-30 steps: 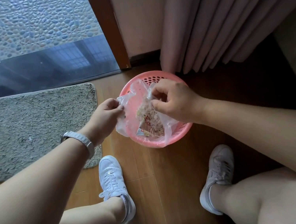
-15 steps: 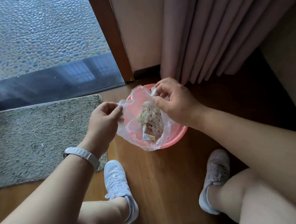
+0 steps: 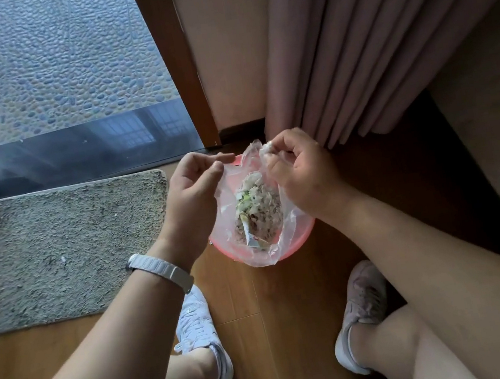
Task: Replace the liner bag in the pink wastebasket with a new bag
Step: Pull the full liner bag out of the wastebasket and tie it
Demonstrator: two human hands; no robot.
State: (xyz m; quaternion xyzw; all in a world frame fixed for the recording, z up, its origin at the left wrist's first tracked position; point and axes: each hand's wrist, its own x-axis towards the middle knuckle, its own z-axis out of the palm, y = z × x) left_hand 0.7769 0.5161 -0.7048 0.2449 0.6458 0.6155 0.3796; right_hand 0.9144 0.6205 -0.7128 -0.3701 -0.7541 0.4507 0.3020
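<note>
At the far left of the frame we see a shaggy grey-green floor mat [image 3: 66,249] lying on the wooden floor [image 3: 255,318], well apart from the work. Moving rightward, our left hand [image 3: 191,198], with a pale grey watch band [image 3: 160,272] on the wrist, sits just left of centre; its grip is pinching the left edge of the thin clear plastic liner bag [image 3: 255,214], thumb and forefinger pressed together on the film.

At the centre the bag hangs between the two hands, its mouth partly gathered, with a clump of pale scraps and a printed wrapper [image 3: 258,210] showing through the plastic. Beneath and behind it sits the round pink plastic wastebasket [image 3: 301,236] on the floor, only its rim and lower-right wall visible (the bag covers most of it). Whether the bag's bottom is touching the basket we cannot tell.

Right of centre, our right hand [image 3: 301,175] pinches a bunched bit of the bag's top edge, fingers curled tight. Further right hangs a dusty pink pleated curtain [image 3: 366,42].

We judge the step in hand to be the removal of the old liner. Next we would need to bring the two pinched edges together to shut the mouth, raise the bag clear and set it aside, keeping it upright so nothing spills. No fresh bag is in view.
</note>
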